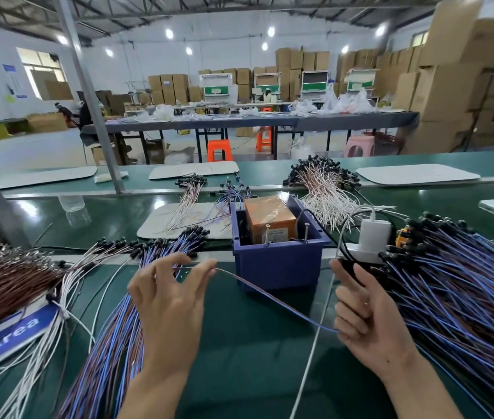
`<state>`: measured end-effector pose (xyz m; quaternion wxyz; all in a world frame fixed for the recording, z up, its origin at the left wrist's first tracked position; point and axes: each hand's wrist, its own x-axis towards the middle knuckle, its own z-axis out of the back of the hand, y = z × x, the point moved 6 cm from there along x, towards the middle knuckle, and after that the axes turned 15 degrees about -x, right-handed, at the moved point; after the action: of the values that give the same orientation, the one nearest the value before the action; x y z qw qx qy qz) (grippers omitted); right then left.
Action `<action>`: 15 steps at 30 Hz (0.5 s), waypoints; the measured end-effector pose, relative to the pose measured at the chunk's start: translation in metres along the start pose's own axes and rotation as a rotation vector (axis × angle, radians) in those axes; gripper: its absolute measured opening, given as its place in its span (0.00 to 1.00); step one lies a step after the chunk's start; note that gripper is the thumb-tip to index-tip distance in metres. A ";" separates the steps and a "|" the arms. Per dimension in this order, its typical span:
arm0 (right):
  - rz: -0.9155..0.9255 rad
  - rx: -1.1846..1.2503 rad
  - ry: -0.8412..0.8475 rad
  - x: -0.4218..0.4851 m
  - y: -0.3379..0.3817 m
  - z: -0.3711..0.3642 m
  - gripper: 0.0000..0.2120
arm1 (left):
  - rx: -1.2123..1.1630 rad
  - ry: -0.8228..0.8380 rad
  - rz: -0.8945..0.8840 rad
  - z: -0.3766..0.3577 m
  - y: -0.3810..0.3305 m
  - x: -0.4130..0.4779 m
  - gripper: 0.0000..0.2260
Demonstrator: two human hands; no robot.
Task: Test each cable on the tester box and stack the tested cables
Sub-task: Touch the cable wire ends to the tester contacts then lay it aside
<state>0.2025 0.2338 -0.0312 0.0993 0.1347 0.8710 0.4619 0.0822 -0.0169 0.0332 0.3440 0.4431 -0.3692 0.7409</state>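
A person's two bare hands work at a green table in a warehouse. The left hand pinches one end of a thin blue and brown cable between thumb and fingertips. The right hand grips the other end in its curled lower fingers, with the index finger pointing up. The cable hangs in a shallow sag between the hands, above the table and just near of the tester box.

The tester box is a blue bin holding an orange unit, and it sits between the hands on their far side. Two metal pins stand upright at its near rim.

A left pile of blue and brown cables lies under and beside the left hand, fanning towards the near edge. A larger right pile of the same cables spreads right of the right hand. A white charger stands just right of the box. White cables lie heaped beyond it.
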 end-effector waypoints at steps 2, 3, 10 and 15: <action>-0.007 -0.096 0.030 0.000 -0.005 -0.007 0.19 | -0.017 -0.011 -0.022 0.000 -0.007 -0.002 0.09; -0.009 -0.148 0.038 0.000 -0.007 -0.010 0.22 | -0.063 0.007 -0.046 -0.001 -0.012 -0.003 0.11; -0.040 -0.467 0.100 0.001 -0.022 -0.039 0.19 | -0.650 0.092 0.189 -0.007 -0.053 -0.010 0.09; -0.035 -0.565 0.142 0.003 -0.029 -0.050 0.21 | -0.969 0.254 0.351 -0.019 -0.069 -0.018 0.18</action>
<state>0.1802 0.1805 -0.0276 0.0796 0.0541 0.7147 0.6927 0.1392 0.0302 0.0272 0.4221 0.0719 -0.6933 0.5796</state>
